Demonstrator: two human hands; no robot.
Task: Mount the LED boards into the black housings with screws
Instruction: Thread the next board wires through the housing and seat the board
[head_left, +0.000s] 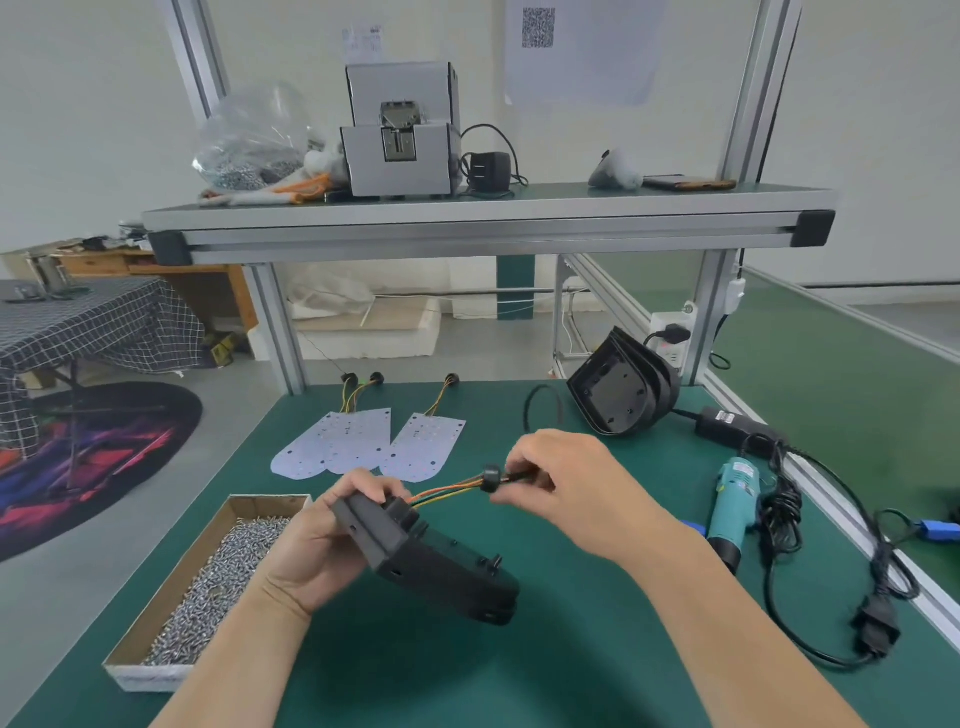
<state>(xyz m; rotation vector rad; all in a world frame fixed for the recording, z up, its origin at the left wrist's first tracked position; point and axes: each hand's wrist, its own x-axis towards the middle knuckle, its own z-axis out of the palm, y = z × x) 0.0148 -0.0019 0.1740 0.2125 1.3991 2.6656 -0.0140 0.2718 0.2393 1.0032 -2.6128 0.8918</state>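
1. The black housing (426, 561), a matte moulded plastic shell with a rounded end and small bosses on its back, is held tilted above the bench (493, 675), between the two forearms.
2. The left hand (317, 545) grips the housing's upper end, its fingers curled round the edge.
3. Thin orange, yellow and green wires (447, 493) run out of that end to a round black rubber grommet (490, 478).
4. The right hand (566, 488) pinches the wire bundle just beyond the grommet with thumb and fingertips.
5. Beyond the hands, flat white LED boards (358, 441) with one rounded end each lie overlapping on the green mat, their wire tails pointing away.
6. Left of the left hand, a shallow cardboard box (145, 678) holds a heap of small shiny screws (228, 577); it sits near the bench's left edge.
7. Beyond the right hand, a stack of housings (623, 389) leans upright against the aluminium frame.
8. Right of the right forearm lies a teal electric screwdriver (735, 499) with a coiled black cable, close to the bench's right rail.
9. The mat below and between the forearms is bare green.
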